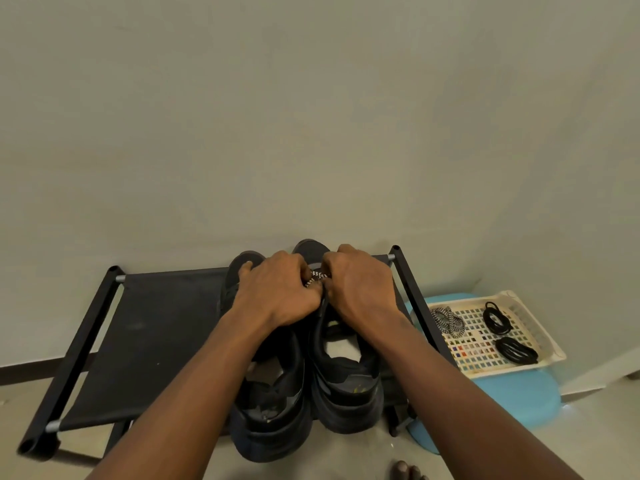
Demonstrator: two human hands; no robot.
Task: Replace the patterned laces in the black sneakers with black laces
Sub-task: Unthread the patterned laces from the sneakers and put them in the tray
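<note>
Hands (278, 289) (362, 287) on patterned lace (317, 277), black rack (156, 341), wall (311, 116)

Count from where I stand: 2 black sneakers, left one (273, 407) and right one (346, 389), on 1 shoe rack (156, 341). 2 hands: left hand (277, 289), right hand (360, 285). 1 patterned lace (316, 277) on the right one. 1 white basket (538, 325) on 1 blue stool (512, 400). In it are 2 black lace bundles, (497, 318) and (516, 351), and 1 patterned lace bundle (446, 318).
</note>
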